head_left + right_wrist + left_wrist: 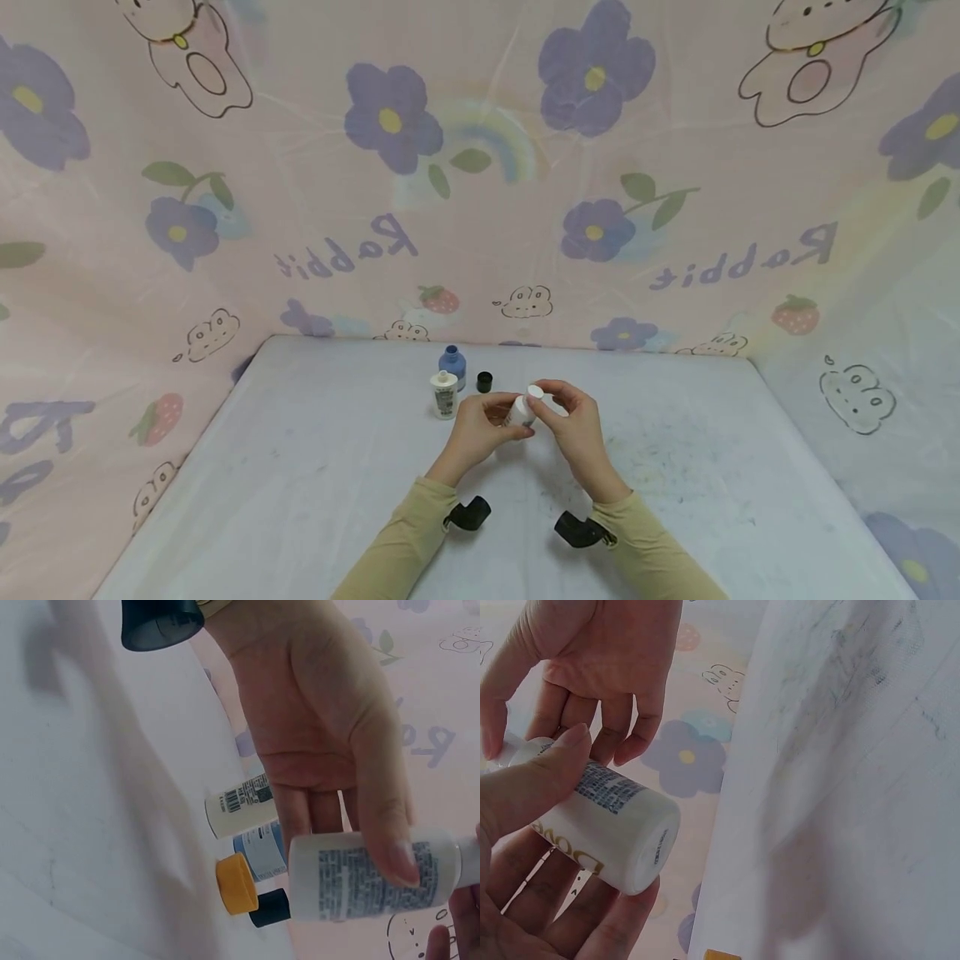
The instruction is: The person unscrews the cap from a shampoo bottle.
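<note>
A small white Dove bottle (622,817), tilted with its base away from the right hand, is held by my left hand (476,427). The thumb lies across the printed back label and the other fingers support the opposite side. My right hand (577,425) pinches the white cap (535,391) at the bottle's top between thumb and fingers. In the right wrist view, the left hand grips the same bottle (367,876), while only bits of the right fingers show at the right edge.
Left of the hands stand a white bottle (444,396) and an uncapped blue bottle (452,363). A black cap (484,382) lies beside them. An orange cap (237,883) shows in the right wrist view. Patterned cloth (480,208) hangs around the white table (300,500).
</note>
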Demonstrator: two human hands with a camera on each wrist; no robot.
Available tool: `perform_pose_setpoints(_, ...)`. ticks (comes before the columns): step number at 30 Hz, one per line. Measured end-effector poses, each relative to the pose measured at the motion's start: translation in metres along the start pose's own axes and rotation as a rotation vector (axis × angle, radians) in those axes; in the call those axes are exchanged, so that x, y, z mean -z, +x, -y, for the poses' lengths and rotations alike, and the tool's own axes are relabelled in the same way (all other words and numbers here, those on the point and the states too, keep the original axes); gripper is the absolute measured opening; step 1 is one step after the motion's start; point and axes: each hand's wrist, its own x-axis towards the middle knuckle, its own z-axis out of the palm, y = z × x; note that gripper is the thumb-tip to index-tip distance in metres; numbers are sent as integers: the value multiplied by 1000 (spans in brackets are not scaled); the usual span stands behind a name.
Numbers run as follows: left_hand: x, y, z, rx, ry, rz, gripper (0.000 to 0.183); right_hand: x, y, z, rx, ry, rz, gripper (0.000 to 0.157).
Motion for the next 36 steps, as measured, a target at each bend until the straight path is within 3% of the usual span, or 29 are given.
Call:
perform_pose_setpoints(7,2,1,0,-5,-14,11,49,1,1,3,-8,-16,53,29)
perform_pose_setpoints(15,4,2,0,-23,-26,8,51,0,5,6,-30,51,85,35)
perform_pose_setpoints(19,3,2,0,-9,-65,14,53,-1,5,4,-17,91,39,41)
perform_pose_setpoints(25,2,2,0,-6,-90,8,49,-5,4,2,-45,95,-70,36)
perform_pose_setpoints(36,1,0,0,25,-95,-26,49,-9,-4,19,-26,90,-83,28)
